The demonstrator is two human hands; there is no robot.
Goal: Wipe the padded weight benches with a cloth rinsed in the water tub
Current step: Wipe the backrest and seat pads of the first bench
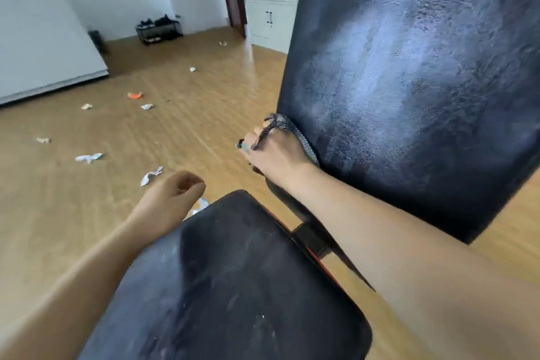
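Left hand (172,199) loosely curled, empty, above floor (87,228) just beside black chair seat (248,286). Right hand (271,155) clamped round left edge of chair backrest (409,82), rising up-right from grip, long axis near upright; nearer hand.

A: Worn on the arms?
B: Bare, both left forearm (87,266) and right forearm (409,242), from wrist to frame edge.
A: Left hand (172,199)?
B: Bare as well.
A: And on the right hand (277,155)?
B: Thin dark braided cord (264,134) across the back, from the knuckles to a knotted-looking end. Dark ring (239,143) on one finger, with a small blue-green mark (245,149) just beside; paint or stone, hard to tell. Grey scaly band (305,145) along the outer edge, meeting the cord at the top; worn or not, hard to tell
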